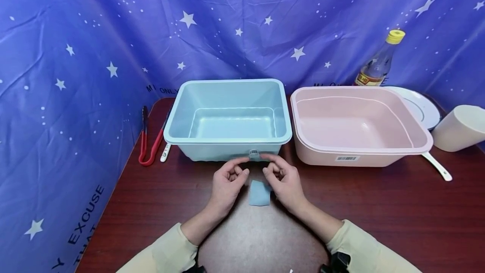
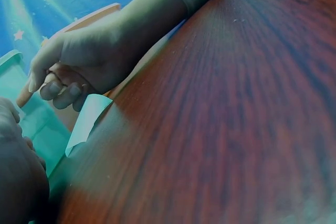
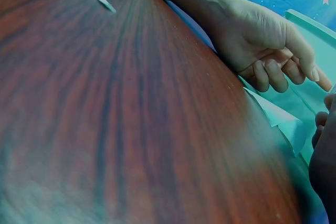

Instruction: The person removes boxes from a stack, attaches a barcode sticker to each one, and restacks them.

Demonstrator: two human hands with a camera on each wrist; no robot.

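Observation:
A light blue plastic basin (image 1: pixel 227 141) stands upright with a small barcode label (image 1: pixel 254 153) on its front wall. My left hand (image 1: pixel 227 182) has its index finger stretched out to the label's left edge, while the other fingers are bent inward. From the other side, my right hand (image 1: pixel 286 182) points its index fingertip at the label's right edge, its other fingers bent too. Neither hand holds anything. Between the wrists lies a small light blue square of paper (image 1: pixel 259 194), which curls up off the table in the left wrist view.
A pink basin (image 1: pixel 361 151) stands to the right, near a bottle with a yellow cap (image 1: pixel 395 37), a white plate (image 1: pixel 426 108), a white cup (image 1: pixel 460 127) and a white handle (image 1: pixel 437 167). Red-handled tongs (image 1: pixel 151 151) lie left. A white scrap (image 3: pixel 105 2) lies near the table's front.

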